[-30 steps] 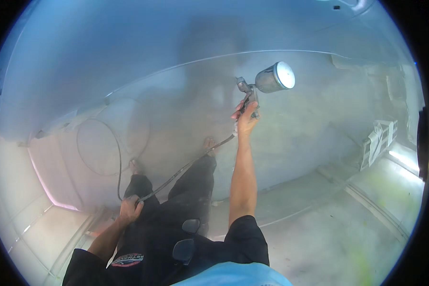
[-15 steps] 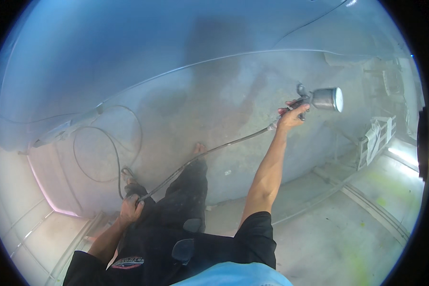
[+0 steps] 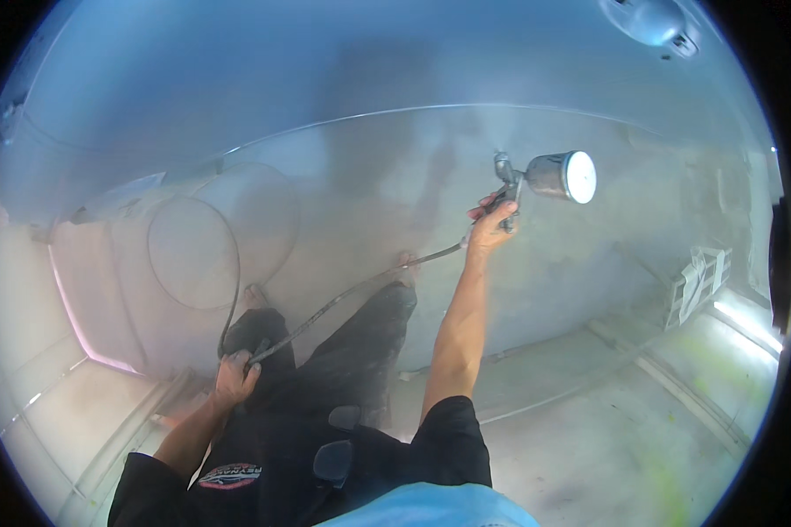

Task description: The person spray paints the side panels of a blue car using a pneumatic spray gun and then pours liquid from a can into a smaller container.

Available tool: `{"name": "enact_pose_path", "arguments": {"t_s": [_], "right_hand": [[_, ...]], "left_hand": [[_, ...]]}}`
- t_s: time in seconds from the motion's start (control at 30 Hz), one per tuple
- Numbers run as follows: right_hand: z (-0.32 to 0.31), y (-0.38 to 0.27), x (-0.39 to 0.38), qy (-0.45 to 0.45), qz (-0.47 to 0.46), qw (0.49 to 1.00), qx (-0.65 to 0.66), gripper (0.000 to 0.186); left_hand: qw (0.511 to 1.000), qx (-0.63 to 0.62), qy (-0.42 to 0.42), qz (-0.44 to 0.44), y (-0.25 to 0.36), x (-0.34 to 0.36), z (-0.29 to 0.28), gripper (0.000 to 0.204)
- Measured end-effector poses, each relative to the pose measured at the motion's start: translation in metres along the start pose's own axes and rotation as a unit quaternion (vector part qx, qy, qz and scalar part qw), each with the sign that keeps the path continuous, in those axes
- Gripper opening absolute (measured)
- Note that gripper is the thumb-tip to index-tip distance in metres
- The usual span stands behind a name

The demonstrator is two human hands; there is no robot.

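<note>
My right hand point(image 3: 494, 226) is wrapped round the handle of a metal spray gun point(image 3: 507, 189). A silver cup point(image 3: 547, 175) with a white lid sits on the gun, tilted over to the right. The gun's nozzle points toward a large glossy blue panel point(image 3: 237, 70), apart from it, and faint mist hangs near the tip. From the handle a dark air hose point(image 3: 351, 290) runs down to my left hand point(image 3: 235, 378), which is closed round it near my left thigh. Beyond that hand the hose loops over the floor.
A chrome fitting like a door handle point(image 3: 655, 22) sits on the panel at the upper right. A white slatted rack point(image 3: 696, 285) stands at the right by a bright light strip point(image 3: 747, 327). The dusty floor point(image 3: 536, 263) holds my bare feet. Haze blurs the far parts.
My right hand and the spray gun have moved left in the view. The chrome fitting has come into sight at the upper right. My left hand still grips the hose.
</note>
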State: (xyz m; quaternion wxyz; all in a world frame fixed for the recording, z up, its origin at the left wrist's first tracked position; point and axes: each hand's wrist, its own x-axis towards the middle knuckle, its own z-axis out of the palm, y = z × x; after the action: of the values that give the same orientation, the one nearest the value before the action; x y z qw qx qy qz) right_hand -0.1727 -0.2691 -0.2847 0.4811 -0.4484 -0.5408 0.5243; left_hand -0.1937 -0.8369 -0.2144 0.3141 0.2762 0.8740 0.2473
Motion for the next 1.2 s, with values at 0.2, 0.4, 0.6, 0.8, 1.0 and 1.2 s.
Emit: {"name": "enact_pose_path", "arguments": {"t_s": [0.2,0.4,0.6,0.8,1.0,1.2], "right_hand": [[-0.011,-0.008,0.003,-0.104,-0.034,0.994,-0.002,0.065],[-0.015,-0.002,0.005,-0.208,-0.026,0.978,0.017,0.058],[-0.014,-0.014,-0.029,-0.369,0.003,0.929,0.026,0.037],[-0.013,-0.048,-0.026,-0.483,0.059,0.866,0.113,0.045],[-0.109,-0.033,0.075,-0.364,0.12,0.916,0.12,0.047],[-0.243,-0.024,0.26,-0.2,0.201,0.937,0.203,0.067]], "left_hand": [[0.996,0.011,-0.025,-0.085,0.095,0.004,0.032,0.029],[0.998,0.017,0.007,-0.057,0.168,0.032,0.085,0.03],[0.996,0.006,-0.007,-0.088,0.232,0.036,0.129,0.03],[0.998,0.029,0.005,-0.054,0.277,0.055,0.156,0.028],[0.997,0.009,-0.006,-0.077,0.321,0.042,0.215,0.026],[0.994,0.059,-0.042,-0.081,0.398,0.07,0.248,0.028]]}}
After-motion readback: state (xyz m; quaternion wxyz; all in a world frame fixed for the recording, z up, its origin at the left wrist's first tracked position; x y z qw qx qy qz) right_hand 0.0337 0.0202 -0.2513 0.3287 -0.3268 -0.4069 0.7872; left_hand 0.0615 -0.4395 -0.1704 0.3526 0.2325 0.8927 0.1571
